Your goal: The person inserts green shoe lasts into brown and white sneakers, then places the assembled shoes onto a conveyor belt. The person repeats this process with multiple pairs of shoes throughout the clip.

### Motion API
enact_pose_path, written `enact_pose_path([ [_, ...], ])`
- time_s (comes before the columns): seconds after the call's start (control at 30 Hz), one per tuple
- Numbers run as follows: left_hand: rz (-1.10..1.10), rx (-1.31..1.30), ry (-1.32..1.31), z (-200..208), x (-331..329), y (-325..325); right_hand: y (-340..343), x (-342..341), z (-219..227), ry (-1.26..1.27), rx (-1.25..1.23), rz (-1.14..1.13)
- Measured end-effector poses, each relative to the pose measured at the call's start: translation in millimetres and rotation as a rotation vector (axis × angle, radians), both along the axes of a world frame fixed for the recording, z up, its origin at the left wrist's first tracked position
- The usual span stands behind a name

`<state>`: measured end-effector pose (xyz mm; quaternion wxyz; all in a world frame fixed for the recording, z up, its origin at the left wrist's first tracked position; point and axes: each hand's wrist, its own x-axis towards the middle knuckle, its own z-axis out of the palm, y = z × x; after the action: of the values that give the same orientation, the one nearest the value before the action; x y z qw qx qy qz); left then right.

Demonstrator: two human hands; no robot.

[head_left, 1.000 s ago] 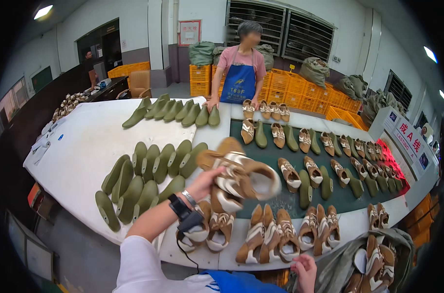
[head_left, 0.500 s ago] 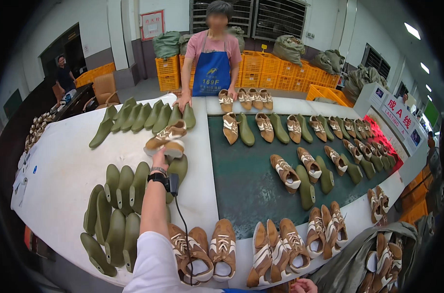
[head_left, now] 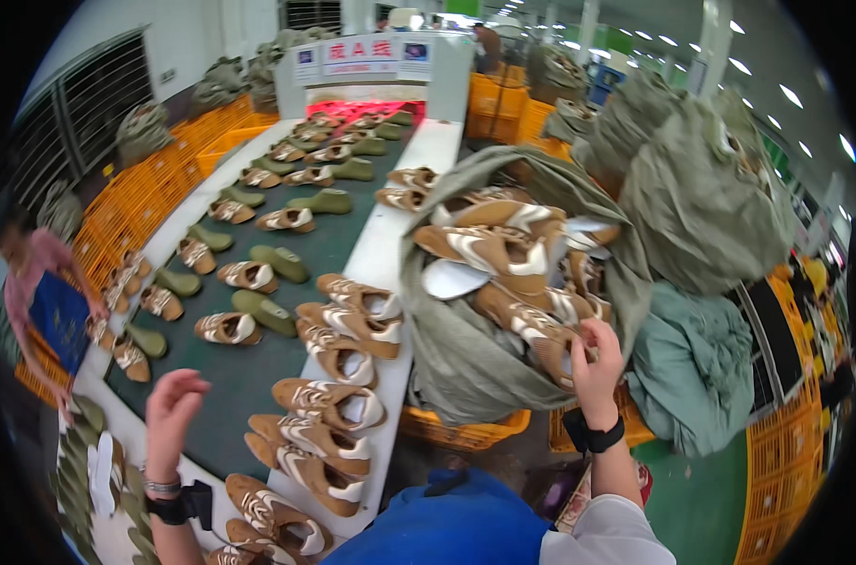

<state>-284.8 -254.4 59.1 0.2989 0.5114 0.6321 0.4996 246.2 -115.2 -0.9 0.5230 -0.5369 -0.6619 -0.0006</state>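
My left hand (head_left: 173,410) is raised above the green belt (head_left: 187,424) with loosely bent fingers and nothing in it. To its right, several brown sneakers with white stripes stand along the white ledge, one sneaker (head_left: 329,403) among them. My right hand (head_left: 597,367) reaches over the rim of a grey-green sack (head_left: 456,377) heaped with similar sneakers. Its fingers close on the end of one brown sneaker (head_left: 541,334) at the near side of the heap; part of the grip is hidden. A white insole-like piece (head_left: 454,280) lies on the sack's left side.
Sneakers and green shoe lasts (head_left: 263,311) alternate along the belt toward a white machine (head_left: 447,75) with a red-lit opening. A co-worker in a blue apron (head_left: 60,315) stands at the left edge. Full sacks (head_left: 701,198) and orange crates (head_left: 786,471) line the right.
The view has swung right. My left hand has let go of the sneaker it held over the white table, and my right hand has risen from the lower edge to the sack.
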Motion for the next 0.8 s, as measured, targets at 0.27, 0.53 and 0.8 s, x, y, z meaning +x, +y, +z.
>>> enact_pose_path([
  [0.27, -0.883, 0.384, 1.064, -55.2, 291.3, 150.0, 29.6, 51.4, -44.2, -0.201, -0.303, 0.303],
  [0.53, -0.654, 0.310, 1.367, -130.7, 332.0, 201.2, 154.2, 55.3, -41.9, -0.459, -0.125, -0.026],
  [0.8, -0.885, 0.311, 1.343, -118.7, 307.8, 156.3, 258.6, 2.4, -64.8, -0.575, -0.202, -0.195],
])
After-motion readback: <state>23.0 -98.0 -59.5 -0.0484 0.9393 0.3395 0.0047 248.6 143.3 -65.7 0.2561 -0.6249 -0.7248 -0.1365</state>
